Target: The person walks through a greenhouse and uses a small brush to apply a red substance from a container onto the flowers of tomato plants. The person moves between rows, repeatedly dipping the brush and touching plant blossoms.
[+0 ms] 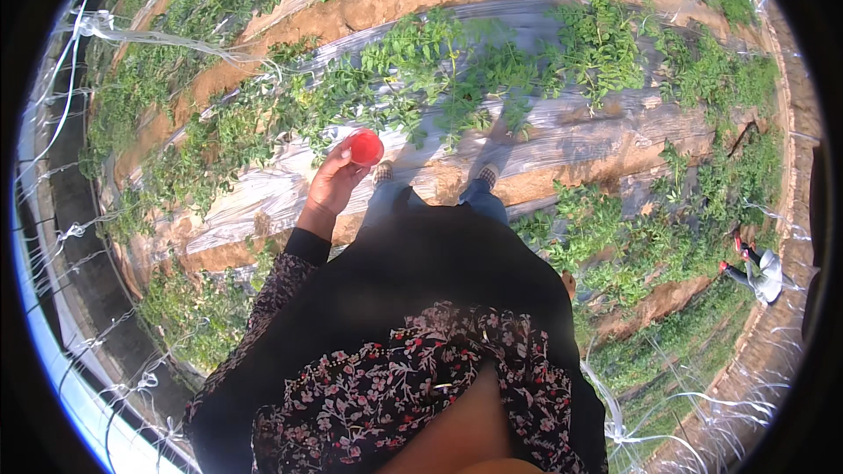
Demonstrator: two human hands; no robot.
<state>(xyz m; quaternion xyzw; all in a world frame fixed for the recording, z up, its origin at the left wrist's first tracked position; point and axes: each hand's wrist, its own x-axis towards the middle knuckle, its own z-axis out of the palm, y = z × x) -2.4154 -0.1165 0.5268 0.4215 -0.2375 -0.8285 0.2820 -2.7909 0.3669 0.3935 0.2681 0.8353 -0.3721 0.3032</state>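
Observation:
My left hand (334, 179) holds a small red cup (366, 147) by its side, thumb against the rim, out in front of my left leg. Just past the cup, leafy green plants (421, 52) with a few yellow flowers grow along a row covered with plastic film (276, 194). Of my right hand (568, 284) only a small part shows at my right side, beside my black garment; its fingers are mostly hidden behind the cloth.
My shoes (487, 175) stand at the edge of the film, by a strip of bare soil (546, 189). More plant rows curve around. White twine (178, 39) hangs at the left, with more at the lower right. Another person (764, 276) is at the far right.

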